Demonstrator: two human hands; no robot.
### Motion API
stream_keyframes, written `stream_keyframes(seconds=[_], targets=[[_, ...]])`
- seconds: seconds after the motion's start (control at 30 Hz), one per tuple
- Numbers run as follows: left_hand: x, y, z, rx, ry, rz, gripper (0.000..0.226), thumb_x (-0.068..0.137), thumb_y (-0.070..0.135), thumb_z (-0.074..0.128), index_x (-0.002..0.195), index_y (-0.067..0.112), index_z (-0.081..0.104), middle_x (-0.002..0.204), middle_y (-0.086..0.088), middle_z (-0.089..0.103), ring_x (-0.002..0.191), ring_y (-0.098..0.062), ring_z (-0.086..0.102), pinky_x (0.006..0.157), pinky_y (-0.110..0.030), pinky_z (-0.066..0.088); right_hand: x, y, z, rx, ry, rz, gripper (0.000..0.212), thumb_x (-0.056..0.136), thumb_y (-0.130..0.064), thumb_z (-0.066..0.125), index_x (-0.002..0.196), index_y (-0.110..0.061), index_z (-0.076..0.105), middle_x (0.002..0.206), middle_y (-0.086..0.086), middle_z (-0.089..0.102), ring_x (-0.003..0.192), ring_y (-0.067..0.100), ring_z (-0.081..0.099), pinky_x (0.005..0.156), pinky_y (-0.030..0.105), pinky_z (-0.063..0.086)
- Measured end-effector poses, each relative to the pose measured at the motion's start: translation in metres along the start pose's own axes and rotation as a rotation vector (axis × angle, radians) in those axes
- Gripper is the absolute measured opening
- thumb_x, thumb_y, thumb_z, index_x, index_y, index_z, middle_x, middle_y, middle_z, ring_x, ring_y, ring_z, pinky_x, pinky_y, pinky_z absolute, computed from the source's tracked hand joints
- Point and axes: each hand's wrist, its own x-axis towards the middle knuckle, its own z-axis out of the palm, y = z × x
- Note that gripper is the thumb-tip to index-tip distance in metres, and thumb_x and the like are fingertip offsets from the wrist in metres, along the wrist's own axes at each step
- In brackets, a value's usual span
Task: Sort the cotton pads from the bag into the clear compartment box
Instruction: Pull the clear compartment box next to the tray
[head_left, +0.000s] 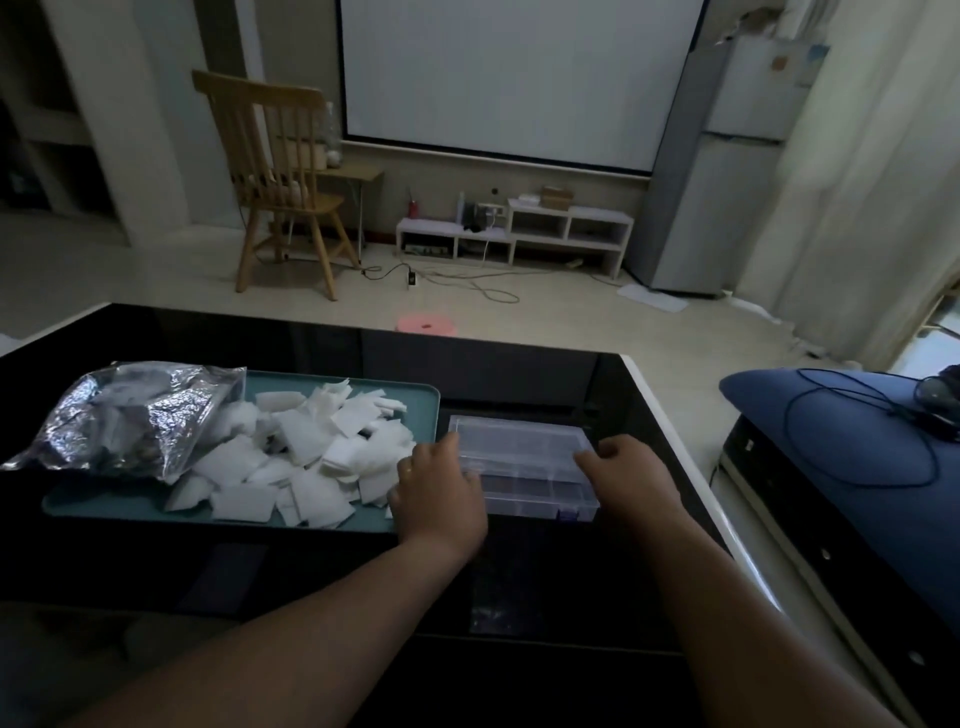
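Our left hand (439, 488) and right hand (628, 473) grip opposite sides of the clear box (540, 501), so we judge it best to steady it and raise the lid (519, 444) evenly, while the cotton pads (311, 457) lie heaped on the tray (104, 506) just left, beside the bag (130, 415).

Views: one only, worn on the person's head, with a wide-angle lens.
Position: the camera is set above the near side of the table (545, 379).
Direction: it is aimed forward and down; the room beyond is taken in above, up to the projection screen (519, 78).
Nearness: the left hand (441, 499) and right hand (631, 478) are seen close, below centre, the forearms entering from the bottom edge.
Framing: the tray (114, 501) is placed left, the clear compartment box (519, 452) right of centre.
Distortion: the table edges are bent outward toward the borders.
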Motion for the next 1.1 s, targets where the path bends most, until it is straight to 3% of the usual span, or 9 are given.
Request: stream_keyframes(seconds=[0.17, 0.3, 0.37, 0.5, 0.63, 0.73, 0.83, 0.93, 1.1], targets=[[0.026, 0.004, -0.015, -0.134, 0.081, 0.005, 0.054, 0.101, 0.046, 0.052, 0.152, 0.03, 0.04, 0.145, -0.007, 0.046, 0.134, -0.031, 0.044, 0.108, -0.052, 0.038, -0.007, -0.019, -0.018, 0.417, 0.128, -0.036, 0.033, 0.101, -0.052, 0.054, 0.115, -0.024, 0.065, 0.101, -0.003, 0.07, 0.094, 0.017, 0.066, 0.092, 0.05, 0.056], [0.072, 0.017, -0.022, -0.424, 0.126, -0.008, 0.058, 0.104, 0.032, 0.053, 0.156, 0.022, 0.031, 0.139, -0.007, 0.052, 0.122, -0.028, 0.056, 0.102, -0.05, 0.048, -0.001, -0.019, -0.02, 0.725, 0.02, -0.045, 0.046, 0.105, -0.038, 0.054, 0.148, -0.019, 0.05, 0.13, 0.003, 0.067, 0.114, 0.019, 0.066, 0.1, 0.047, 0.056], [0.087, 0.021, -0.022, -0.519, 0.145, -0.003, 0.056, 0.106, 0.027, 0.051, 0.157, 0.021, 0.028, 0.134, -0.004, 0.054, 0.114, -0.025, 0.059, 0.096, -0.046, 0.052, 0.002, -0.015, -0.018, 0.676, -0.055, -0.073, 0.052, 0.105, -0.04, 0.056, 0.153, -0.023, 0.045, 0.139, -0.001, 0.061, 0.121, 0.017, 0.062, 0.101, 0.044, 0.055], [0.101, 0.015, -0.007, -0.485, 0.178, 0.101, 0.042, 0.105, 0.026, 0.053, 0.145, 0.021, 0.04, 0.133, -0.003, 0.054, 0.11, -0.021, 0.059, 0.088, -0.04, 0.053, 0.005, -0.011, -0.008, 0.519, -0.168, -0.199, 0.043, 0.11, -0.031, 0.05, 0.152, -0.036, 0.045, 0.12, -0.018, 0.059, 0.107, 0.0, 0.06, 0.077, 0.019, 0.046], [0.122, 0.012, 0.004, -0.375, 0.212, 0.175, 0.024, 0.104, 0.035, 0.051, 0.126, 0.024, 0.052, 0.117, 0.004, 0.056, 0.107, -0.021, 0.057, 0.089, -0.044, 0.052, 0.024, -0.015, 0.005, 0.538, -0.159, -0.199, 0.048, 0.109, -0.036, 0.051, 0.154, -0.048, 0.038, 0.132, -0.018, 0.064, 0.118, 0.006, 0.062, 0.094, 0.034, 0.053], [0.146, 0.014, 0.007, -0.321, 0.193, 0.139, 0.011, 0.103, 0.037, 0.051, 0.107, 0.027, 0.05, 0.104, 0.003, 0.056, 0.096, -0.022, 0.058, 0.084, -0.047, 0.055, 0.033, -0.021, 0.016, 0.41, -0.123, -0.254, 0.047, 0.109, -0.032, 0.051, 0.152, -0.047, 0.038, 0.131, -0.016, 0.065, 0.111, 0.007, 0.064, 0.083, 0.03, 0.05], [0.166, 0.017, 0.008, -0.284, 0.063, 0.03, 0.033, 0.101, 0.032, 0.056, 0.131, 0.02, 0.049, 0.125, -0.006, 0.056, 0.114, -0.03, 0.059, 0.096, -0.052, 0.053, 0.032, -0.022, 0.03, 0.183, -0.097, -0.253, 0.049, 0.108, -0.027, 0.049, 0.155, -0.035, 0.039, 0.142, -0.006, 0.06, 0.119, 0.015, 0.06, 0.092, 0.034, 0.048], [0.17, 0.012, -0.003, -0.241, -0.018, 0.046, 0.064, 0.1, 0.024, 0.06, 0.155, 0.019, 0.028, 0.145, -0.014, 0.043, 0.128, -0.034, 0.052, 0.105, -0.047, 0.049, 0.029, -0.027, 0.034, 0.077, -0.004, -0.259, 0.051, 0.105, -0.03, 0.054, 0.155, -0.029, 0.043, 0.149, 0.0, 0.055, 0.128, 0.019, 0.057, 0.103, 0.04, 0.05], [0.16, -0.021, -0.073, -0.31, -0.023, 0.201, 0.064, 0.102, 0.023, 0.055, 0.159, 0.022, 0.027, 0.154, -0.009, 0.041, 0.134, -0.027, 0.048, 0.107, -0.038, 0.042, 0.008, -0.079, 0.038, 0.075, 0.059, -0.408, 0.075, 0.1, -0.039, 0.065, 0.163, -0.034, 0.026, 0.163, 0.001, 0.037, 0.148, 0.023, 0.039, 0.119, 0.045, 0.039]])
